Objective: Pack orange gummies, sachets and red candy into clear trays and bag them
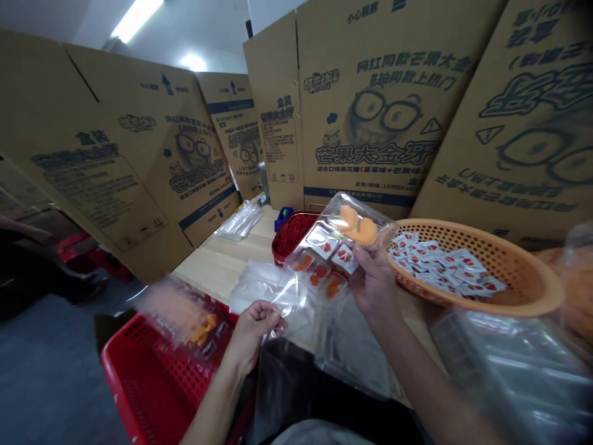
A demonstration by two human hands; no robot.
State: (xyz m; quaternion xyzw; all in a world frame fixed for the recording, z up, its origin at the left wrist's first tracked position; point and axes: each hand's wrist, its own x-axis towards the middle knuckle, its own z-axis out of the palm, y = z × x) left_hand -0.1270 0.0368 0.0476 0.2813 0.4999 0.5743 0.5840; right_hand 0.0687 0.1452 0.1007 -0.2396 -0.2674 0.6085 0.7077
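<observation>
Over a pale wooden table [222,266], a clear plastic tray of orange sweets [345,228] is pinched by the right hand [374,285], a clear film bag [264,293] by the left hand [252,330]; the tray could slip if its smooth plastic is loosely gripped.

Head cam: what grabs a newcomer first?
Tall brown cardboard cartons printed with a cartoon face line the far table edge. At right, a round orange plastic basket holds white-and-red sachets. Centre, the right hand lifts a clear plastic tray of orange sweets, while the left hand pinches clear film.
</observation>
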